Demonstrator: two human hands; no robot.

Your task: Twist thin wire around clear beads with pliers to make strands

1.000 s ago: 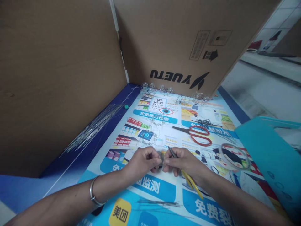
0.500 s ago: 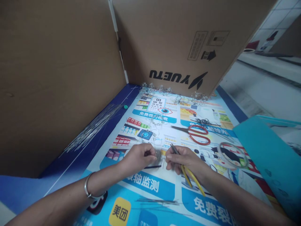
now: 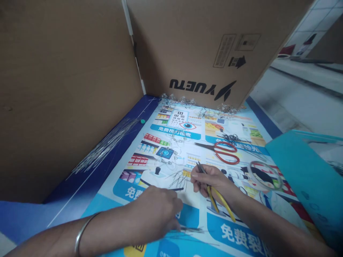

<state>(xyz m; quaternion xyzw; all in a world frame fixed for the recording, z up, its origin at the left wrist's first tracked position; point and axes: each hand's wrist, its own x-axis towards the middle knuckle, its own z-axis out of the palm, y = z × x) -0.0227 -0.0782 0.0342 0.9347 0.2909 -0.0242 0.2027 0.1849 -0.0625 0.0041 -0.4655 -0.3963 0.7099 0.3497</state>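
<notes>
My left hand (image 3: 160, 212) is low over the printed sheet, fingers bent down at the left end of a small bundle of thin dark wires (image 3: 191, 230); its fingertips are mostly hidden, so a hold on the wires cannot be made out. My right hand (image 3: 210, 180) is closed on yellow-handled pliers (image 3: 219, 200), their dark jaws pointing up and left. Between and just above the hands lie several short thin wires (image 3: 179, 178) and a dark strip (image 3: 178, 189). Red-handled scissors (image 3: 225, 151) rest beyond my right hand.
Cardboard panels (image 3: 209, 46) stand behind and at the left. Long wires (image 3: 107, 144) lie along the left panel. Clear beaded pieces (image 3: 184, 101) line the back. A wire coil (image 3: 265, 175) and a teal box (image 3: 305, 185) are at the right.
My left hand has moved down and toward me to the thin wire bundle, uncovering the short wires. My right hand with the pliers has shifted only slightly.
</notes>
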